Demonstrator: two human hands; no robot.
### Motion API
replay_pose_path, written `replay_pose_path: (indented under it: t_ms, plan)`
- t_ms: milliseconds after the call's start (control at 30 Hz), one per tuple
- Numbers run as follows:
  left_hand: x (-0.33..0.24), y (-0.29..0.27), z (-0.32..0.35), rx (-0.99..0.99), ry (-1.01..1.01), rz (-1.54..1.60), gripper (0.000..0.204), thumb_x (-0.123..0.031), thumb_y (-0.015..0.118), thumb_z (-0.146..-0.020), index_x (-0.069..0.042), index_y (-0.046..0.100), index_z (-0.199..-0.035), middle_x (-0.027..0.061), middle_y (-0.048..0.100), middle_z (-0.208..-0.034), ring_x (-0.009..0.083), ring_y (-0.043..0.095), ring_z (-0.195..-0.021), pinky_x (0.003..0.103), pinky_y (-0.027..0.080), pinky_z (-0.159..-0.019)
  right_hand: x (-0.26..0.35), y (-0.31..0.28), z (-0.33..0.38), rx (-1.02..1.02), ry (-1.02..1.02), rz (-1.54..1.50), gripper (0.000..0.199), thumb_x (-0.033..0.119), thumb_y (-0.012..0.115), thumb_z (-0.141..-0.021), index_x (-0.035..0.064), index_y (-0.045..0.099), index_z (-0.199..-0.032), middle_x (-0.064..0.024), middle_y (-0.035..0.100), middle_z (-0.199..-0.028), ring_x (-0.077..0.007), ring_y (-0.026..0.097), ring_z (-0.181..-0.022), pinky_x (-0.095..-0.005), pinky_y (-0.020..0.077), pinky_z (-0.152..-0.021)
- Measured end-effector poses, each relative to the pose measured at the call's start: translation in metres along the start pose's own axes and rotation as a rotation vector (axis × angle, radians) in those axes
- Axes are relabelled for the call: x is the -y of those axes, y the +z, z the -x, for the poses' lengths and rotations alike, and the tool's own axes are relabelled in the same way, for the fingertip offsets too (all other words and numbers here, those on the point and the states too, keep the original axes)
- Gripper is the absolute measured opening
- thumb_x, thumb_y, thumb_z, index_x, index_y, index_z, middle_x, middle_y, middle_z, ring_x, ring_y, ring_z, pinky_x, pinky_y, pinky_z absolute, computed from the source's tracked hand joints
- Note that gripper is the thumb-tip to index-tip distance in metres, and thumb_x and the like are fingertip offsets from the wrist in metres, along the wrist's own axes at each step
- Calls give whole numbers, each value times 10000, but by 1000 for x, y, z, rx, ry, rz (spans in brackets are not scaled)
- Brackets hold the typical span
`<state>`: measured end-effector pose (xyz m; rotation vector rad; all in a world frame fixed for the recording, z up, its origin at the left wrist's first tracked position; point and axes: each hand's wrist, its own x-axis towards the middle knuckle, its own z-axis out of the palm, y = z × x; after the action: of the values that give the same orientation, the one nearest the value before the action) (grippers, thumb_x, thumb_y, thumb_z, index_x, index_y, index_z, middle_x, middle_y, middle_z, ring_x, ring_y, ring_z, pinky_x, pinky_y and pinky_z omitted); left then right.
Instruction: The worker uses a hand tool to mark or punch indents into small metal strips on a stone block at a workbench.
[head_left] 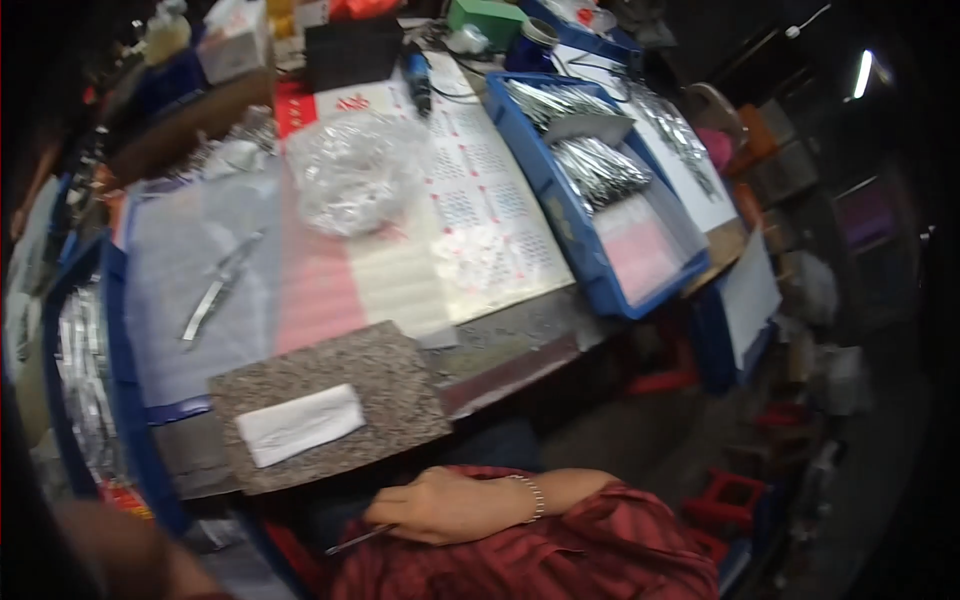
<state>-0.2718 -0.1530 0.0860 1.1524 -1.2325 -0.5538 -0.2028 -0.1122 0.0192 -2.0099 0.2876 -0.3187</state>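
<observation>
My right hand [450, 505] rests on my lap, on red striped cloth [560, 555], below the bench's front edge. It wears a beaded bracelet [533, 496] at the wrist and is closed on a thin metal tool [360, 540] whose tip points left. A blurred skin-coloured shape [125, 555] at the lower left may be my left arm; no hand shows clearly. Nearest above my right hand lies a speckled stone slab [390, 375] with a white folded pad [298, 425] on it.
Metal tweezers [215, 290] lie on a translucent sheet. A crumpled clear bag [355, 170] sits on a calendar sheet [480, 200]. A blue tray [585, 265] holds silvery pieces. Another blue tray [115, 400] stands at the left. Red stools [735, 495] stand on the floor.
</observation>
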Motion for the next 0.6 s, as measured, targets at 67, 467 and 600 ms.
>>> replay_pose_path:
  t_ms: [67, 467, 600]
  plan:
    - [4, -17, -21, 5, -6, 41, 420, -217, 414, -1011, 56, 461, -1326, 152, 584, -1247, 203, 563, -1134, 313, 424, -1025, 9, 4, -17, 12, -44, -74, 166, 162, 568, -881, 32, 504, -962, -152, 561, -850, -366, 597, -696, -463, 457, -577]
    - [13, -126, -44, 108, 85, 239, 364, -189, 440, -992, 35, 515, -1268, 135, 596, -1208, 191, 567, -1107, 305, 442, -982, 13, 22, 3, 167, 9, -19, 161, 148, 560, -885, 6, 486, -886, -151, 561, -822, -370, 600, -700, -458, 460, -597]
    - [19, -142, -64, 146, 133, 330, 346, -179, 449, -985, 28, 534, -1249, 130, 600, -1195, 187, 569, -1098, 302, 447, -967, 4, 17, 12, 129, 47, 19, 159, 156, 564, -891, 25, 491, -943, -144, 553, -844, -347, 598, -684, -446, 449, -560]
